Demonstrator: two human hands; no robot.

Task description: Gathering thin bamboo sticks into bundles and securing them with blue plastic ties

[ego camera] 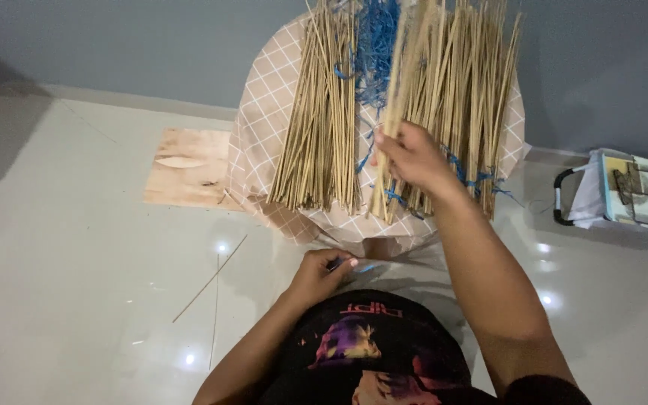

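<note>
Two bundles of thin bamboo sticks lie on a round table covered with a beige checked cloth point(264, 112). The left bundle point(320, 112) lies untouched. My right hand point(414, 157) reaches forward and grips a few sticks of the right bundle point(463, 90), which has blue string point(481, 180) tied near its near end. A tangle of blue string point(376, 45) sits between the bundles. My left hand point(320, 274) is low by my lap, fingers closed on a small blue strand.
A plywood board point(189, 169) lies on the glossy white tiled floor left of the table. A loose stick point(210, 279) lies on the floor. A patterned bag with a black handle point(624, 196) stands at the right by the grey wall.
</note>
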